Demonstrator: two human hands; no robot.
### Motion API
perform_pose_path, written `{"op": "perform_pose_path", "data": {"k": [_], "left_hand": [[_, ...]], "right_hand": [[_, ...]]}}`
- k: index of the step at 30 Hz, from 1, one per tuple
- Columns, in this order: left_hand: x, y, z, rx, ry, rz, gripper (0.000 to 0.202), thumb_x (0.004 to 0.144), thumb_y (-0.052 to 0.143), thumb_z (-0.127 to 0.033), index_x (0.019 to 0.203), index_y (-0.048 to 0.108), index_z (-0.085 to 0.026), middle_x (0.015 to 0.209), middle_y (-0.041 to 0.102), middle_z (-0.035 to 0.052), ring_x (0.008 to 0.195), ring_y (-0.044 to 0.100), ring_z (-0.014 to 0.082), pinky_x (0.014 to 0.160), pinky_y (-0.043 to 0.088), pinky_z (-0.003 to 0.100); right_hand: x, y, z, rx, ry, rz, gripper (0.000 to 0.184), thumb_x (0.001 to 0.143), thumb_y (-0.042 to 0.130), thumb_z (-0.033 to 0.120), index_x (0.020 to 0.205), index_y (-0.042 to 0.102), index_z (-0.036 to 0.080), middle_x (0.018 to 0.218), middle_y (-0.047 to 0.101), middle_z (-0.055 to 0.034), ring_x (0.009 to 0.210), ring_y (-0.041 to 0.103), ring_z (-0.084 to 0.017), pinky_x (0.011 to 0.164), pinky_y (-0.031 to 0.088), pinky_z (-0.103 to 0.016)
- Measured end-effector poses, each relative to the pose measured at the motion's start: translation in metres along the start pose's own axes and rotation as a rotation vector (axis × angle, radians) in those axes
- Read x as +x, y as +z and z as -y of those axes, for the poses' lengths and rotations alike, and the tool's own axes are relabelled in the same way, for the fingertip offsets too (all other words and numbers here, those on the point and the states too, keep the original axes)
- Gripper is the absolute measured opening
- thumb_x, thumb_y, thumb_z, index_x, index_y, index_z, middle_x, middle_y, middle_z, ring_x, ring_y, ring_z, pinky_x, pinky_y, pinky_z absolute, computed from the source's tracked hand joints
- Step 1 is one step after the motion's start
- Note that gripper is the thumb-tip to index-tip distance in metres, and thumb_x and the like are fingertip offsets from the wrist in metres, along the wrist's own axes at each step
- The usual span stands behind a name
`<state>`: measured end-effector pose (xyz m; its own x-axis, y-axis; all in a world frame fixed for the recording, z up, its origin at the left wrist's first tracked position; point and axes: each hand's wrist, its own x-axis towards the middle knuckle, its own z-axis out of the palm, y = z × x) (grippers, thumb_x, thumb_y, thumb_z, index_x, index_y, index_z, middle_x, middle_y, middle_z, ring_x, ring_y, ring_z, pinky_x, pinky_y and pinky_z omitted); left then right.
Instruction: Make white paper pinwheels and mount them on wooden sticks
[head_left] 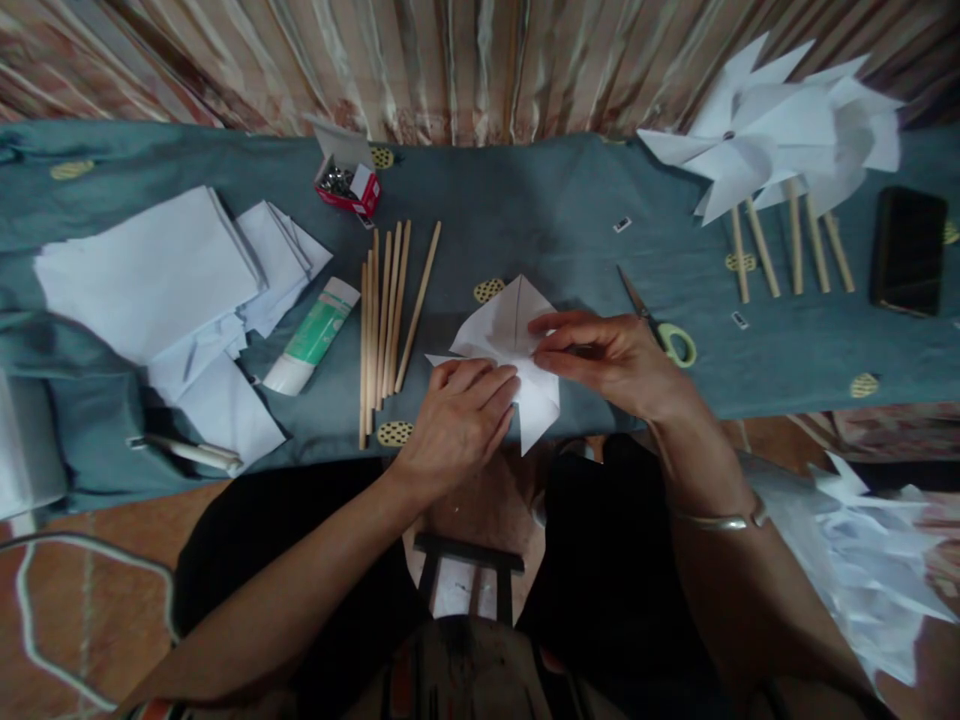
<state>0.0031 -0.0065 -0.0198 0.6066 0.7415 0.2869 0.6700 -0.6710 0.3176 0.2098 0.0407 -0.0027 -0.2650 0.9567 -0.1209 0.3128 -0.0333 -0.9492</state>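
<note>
- Our left hand [463, 412] covers the lower left of the white paper pinwheel [499, 325], so we cannot make out the fold under it – only a thin tip shows beyond the knuckles.
- The scissors [678, 345] lie just beside the right hand [536, 341]; we cannot tell whether the two touch.
- The mounted pinwheels [795, 130] at the upper right overlap too much for us to count, and the pile of pinwheels [877, 560] at the lower right is partly behind our right forearm and cut off by the edge of view.
- The lettering on the glue tube [311, 337] is blurred, and the metal pieces [337, 182] in the red box [365, 192] run together.
- The paper pinwheel lies on the cloth-covered bench [525, 190], between and partly beneath our hands: the left spread flat over it with fingers together, palm hidden; the right reaching in from the side, thumb and forefinger a narrow gap apart at its centre – whether they pinch the paper, we cannot tell.
- To the left of our left hand lie the wooden sticks [385, 310], near but apart from the paper pinwheel.
</note>
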Motion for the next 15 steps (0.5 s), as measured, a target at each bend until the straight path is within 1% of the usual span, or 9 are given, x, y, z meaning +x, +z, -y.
{"op": "perform_pose_path", "data": {"k": [3,7,10,15], "left_hand": [[0.0,0.0,0.0,-0.008,-0.007,0.013,0.026,0.095,0.049,-0.021,0.114,0.063,-0.013,0.118,0.069,0.0098,0.108,0.057,0.026,0.089,0.041,0.042],[0.0,0.001,0.0,-0.014,-0.01,-0.003,0.026,0.095,0.048,-0.022,0.115,0.063,-0.013,0.119,0.069,0.0092,0.108,0.057,0.0252,0.089,0.04,0.041],[0.0,0.002,0.0,-0.021,-0.014,-0.003,0.025,0.096,0.048,-0.022,0.115,0.062,-0.013,0.12,0.069,0.0098,0.109,0.057,0.0246,0.09,0.04,0.041],[0.0,0.002,-0.001,-0.035,-0.02,0.008,0.026,0.095,0.048,-0.021,0.115,0.061,-0.011,0.121,0.067,0.0122,0.11,0.056,0.0257,0.09,0.04,0.042]], "right_hand": [[-0.003,0.002,-0.002,-0.131,-0.042,0.007,0.004,0.074,0.073,0.023,0.071,0.074,0.024,0.104,0.072,-0.0024,0.094,0.066,-0.021,0.087,0.05,-0.038],[-0.008,0.006,-0.003,-0.269,-0.101,-0.071,0.005,0.077,0.07,0.02,0.075,0.073,0.024,0.11,0.071,-0.0026,0.101,0.066,-0.023,0.093,0.048,-0.041],[-0.01,0.009,-0.003,-0.325,-0.125,-0.123,0.007,0.078,0.068,0.02,0.073,0.071,0.023,0.11,0.07,-0.0039,0.104,0.065,-0.024,0.093,0.049,-0.041],[-0.01,0.015,-0.002,-0.358,-0.129,-0.144,0.007,0.078,0.068,0.019,0.072,0.07,0.023,0.113,0.069,-0.0049,0.104,0.065,-0.024,0.093,0.05,-0.04]]}}
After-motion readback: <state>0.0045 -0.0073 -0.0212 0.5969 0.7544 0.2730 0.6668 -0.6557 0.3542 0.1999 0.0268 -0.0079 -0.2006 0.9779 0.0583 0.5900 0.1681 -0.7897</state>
